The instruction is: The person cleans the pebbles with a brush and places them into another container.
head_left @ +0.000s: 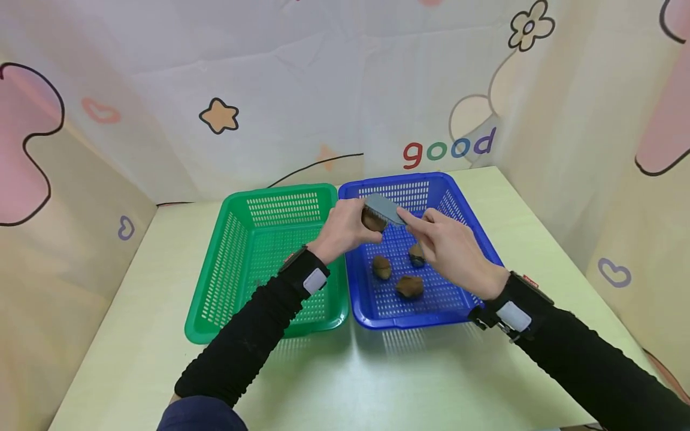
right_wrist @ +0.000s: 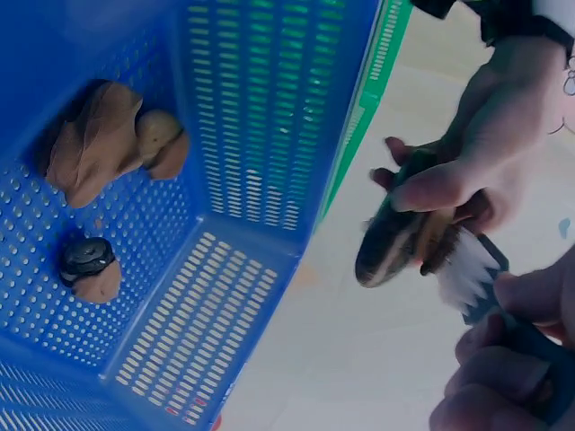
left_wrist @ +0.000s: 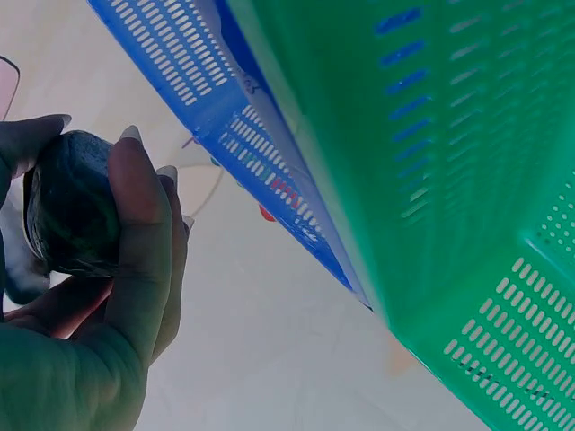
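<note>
Black sleeves nearest; left hand grips a stone, right hand holds a brush against it, blue basket below!

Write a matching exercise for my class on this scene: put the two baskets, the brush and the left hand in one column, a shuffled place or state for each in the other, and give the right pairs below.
Column 1
1. Green basket
2. Brush
3. Left hand
4. Blue basket

Column 2
A. Has three loose stones lying inside
B. Grips a single stone
C. Stands to the left of the other basket in the head view
D. Is held in the right hand

Right pairs: 1-C, 2-D, 3-B, 4-A
</note>
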Demonstrator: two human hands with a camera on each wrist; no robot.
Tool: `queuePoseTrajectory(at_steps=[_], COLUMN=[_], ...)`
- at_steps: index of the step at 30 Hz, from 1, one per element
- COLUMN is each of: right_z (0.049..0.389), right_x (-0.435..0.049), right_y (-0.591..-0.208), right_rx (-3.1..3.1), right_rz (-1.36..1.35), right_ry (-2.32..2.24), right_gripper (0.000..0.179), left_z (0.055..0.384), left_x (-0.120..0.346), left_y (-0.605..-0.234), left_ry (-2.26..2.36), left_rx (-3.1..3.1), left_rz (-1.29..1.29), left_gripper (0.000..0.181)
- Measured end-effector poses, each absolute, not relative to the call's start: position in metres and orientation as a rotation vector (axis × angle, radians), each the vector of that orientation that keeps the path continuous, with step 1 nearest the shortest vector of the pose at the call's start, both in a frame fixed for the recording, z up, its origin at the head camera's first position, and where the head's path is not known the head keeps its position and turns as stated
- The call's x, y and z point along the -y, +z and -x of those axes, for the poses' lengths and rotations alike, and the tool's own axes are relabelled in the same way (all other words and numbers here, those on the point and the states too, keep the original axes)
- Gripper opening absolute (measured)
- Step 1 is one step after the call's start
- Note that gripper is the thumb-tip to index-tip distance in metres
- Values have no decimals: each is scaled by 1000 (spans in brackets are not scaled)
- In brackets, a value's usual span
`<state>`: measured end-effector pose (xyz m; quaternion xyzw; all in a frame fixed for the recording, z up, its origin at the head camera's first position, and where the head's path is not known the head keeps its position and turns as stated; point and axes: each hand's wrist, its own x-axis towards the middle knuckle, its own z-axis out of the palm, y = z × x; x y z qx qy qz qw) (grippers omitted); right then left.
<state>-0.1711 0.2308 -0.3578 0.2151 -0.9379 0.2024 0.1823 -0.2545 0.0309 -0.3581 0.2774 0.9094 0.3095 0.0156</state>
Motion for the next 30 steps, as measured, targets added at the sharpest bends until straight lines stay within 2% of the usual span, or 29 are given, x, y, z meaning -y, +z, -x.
queuePoseTrajectory(at_steps=[7, 14, 19, 23, 27, 30], right_z=[170, 165, 169, 170, 161, 160], right_x=[-234, -234, -236, -231, -235, -241], right_y=[-355, -357, -359, -361, -361, -362], right_rx=[2648, 2635, 2623, 2650, 2637, 2613], right_rz=[-586, -706, -643, -674, -736, -713], right_ry=[487, 498, 437, 451, 499, 465], right_gripper=[38, 44, 39, 44, 50, 46], left_z=[257, 258, 257, 256, 258, 260], left_x=[-27, -23, -23, -23, -21, -19], left_y=[-358, -359, -360, -361, -361, -360], left_ry=[972, 976, 984, 988, 968, 944], left_rx=[-2845, -2852, -2833, -2805, -2835, -2870], left_rz=[-878, -849, -861, -875, -845, -798], left_gripper=[25, 28, 26, 24, 30, 36])
